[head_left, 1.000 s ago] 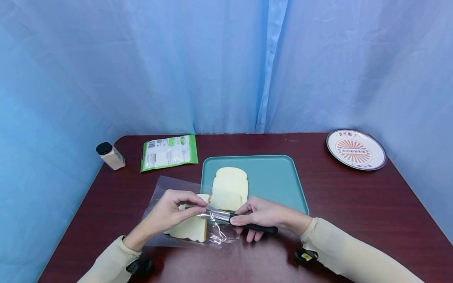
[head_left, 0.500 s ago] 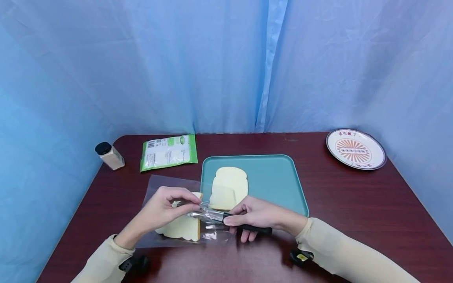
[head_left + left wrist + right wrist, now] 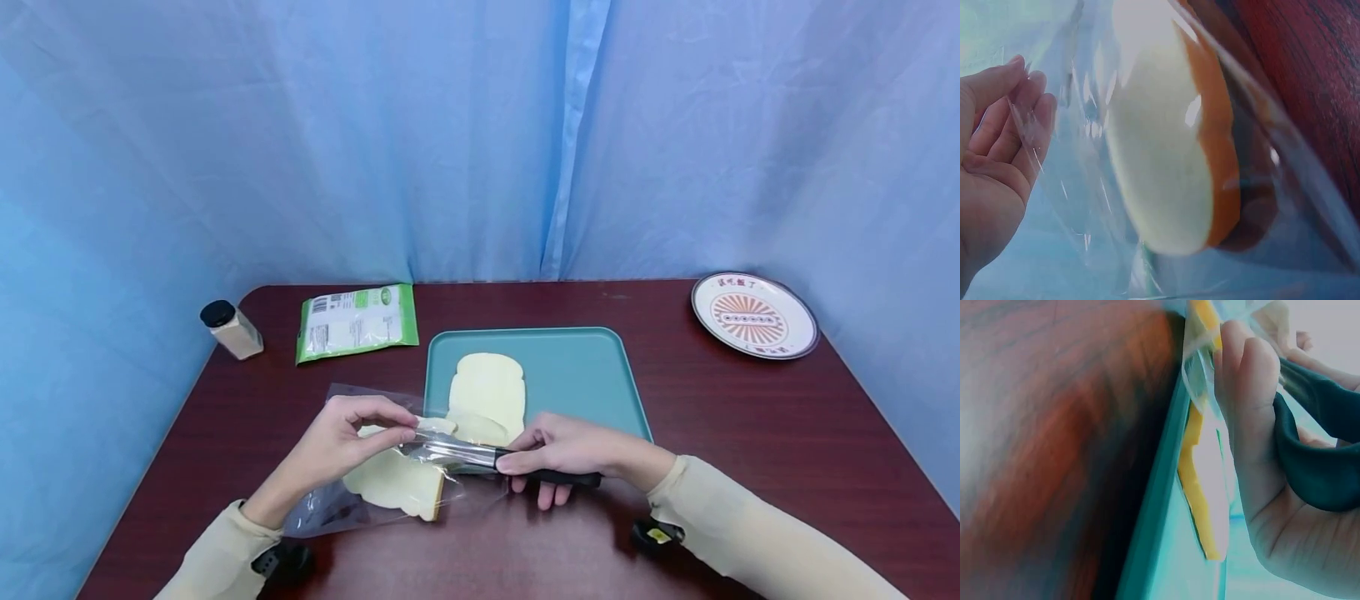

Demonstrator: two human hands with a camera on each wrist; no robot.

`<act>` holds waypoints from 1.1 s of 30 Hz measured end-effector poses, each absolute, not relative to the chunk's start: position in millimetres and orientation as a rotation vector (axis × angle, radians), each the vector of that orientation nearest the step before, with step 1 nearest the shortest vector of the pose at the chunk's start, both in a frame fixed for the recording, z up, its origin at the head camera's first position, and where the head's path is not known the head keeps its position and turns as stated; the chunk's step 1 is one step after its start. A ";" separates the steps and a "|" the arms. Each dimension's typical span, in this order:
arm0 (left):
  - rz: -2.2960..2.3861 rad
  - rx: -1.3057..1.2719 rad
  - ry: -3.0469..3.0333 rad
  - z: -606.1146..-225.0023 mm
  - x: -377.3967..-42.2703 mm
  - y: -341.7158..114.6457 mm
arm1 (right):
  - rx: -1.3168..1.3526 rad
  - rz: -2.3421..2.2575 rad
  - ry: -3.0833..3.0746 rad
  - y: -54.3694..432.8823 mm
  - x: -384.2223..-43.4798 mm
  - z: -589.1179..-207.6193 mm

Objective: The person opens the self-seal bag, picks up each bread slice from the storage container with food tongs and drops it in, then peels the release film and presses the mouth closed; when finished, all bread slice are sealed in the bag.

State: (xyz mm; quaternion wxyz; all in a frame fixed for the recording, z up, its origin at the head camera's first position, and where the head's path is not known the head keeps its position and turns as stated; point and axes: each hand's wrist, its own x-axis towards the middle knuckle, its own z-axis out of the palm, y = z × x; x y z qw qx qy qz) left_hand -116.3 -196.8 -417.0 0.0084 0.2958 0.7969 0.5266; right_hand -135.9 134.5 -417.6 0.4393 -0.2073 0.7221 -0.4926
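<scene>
My left hand (image 3: 360,437) pinches the edge of a clear plastic bag (image 3: 318,512) between thumb and fingertips. Inside the bag lies a slice of bread (image 3: 397,483); its brown crust edge shows large in the left wrist view. In my right hand (image 3: 558,454) is a pair of scissors (image 3: 468,454), its metal blades pointing left over the bag, close to the left fingertips. The black handle loop (image 3: 1316,487) shows around the fingers in the right wrist view. A second bread slice (image 3: 487,383) rests on the teal tray (image 3: 577,375), its near part behind the clear plastic.
A green and white packet (image 3: 356,323) lies at the back left, beside a black-capped jar (image 3: 234,332). At the back right sits a patterned plate (image 3: 755,315). Blue curtains (image 3: 480,142) close off the back and sides of the dark red table (image 3: 750,442).
My left hand has shifted slightly left with the bag edge. The scissors moved left, then back right. The bagged bread slice has turned a little and the bag has wrinkled.
</scene>
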 end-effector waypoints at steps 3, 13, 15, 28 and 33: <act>1.678 0.943 2.458 -418.1 -117.1 -196.5 | -0.512 -1.204 1.794 140.5 -137.8 -416.6; 1.649 0.973 2.450 -412.5 -117.0 -195.2 | -0.519 -1.225 1.851 132.5 -136.6 -419.8; 1.655 0.982 2.459 -411.7 -117.5 -196.2 | -0.522 -1.220 1.860 126.6 -136.7 -420.8; 1.669 0.924 2.503 -418.9 -115.4 -205.1 | -0.641 -1.112 1.763 140.1 -148.6 -406.5; 1.689 0.924 2.491 -418.7 -115.5 -205.2 | -0.648 -1.126 1.719 156.9 -153.2 -408.7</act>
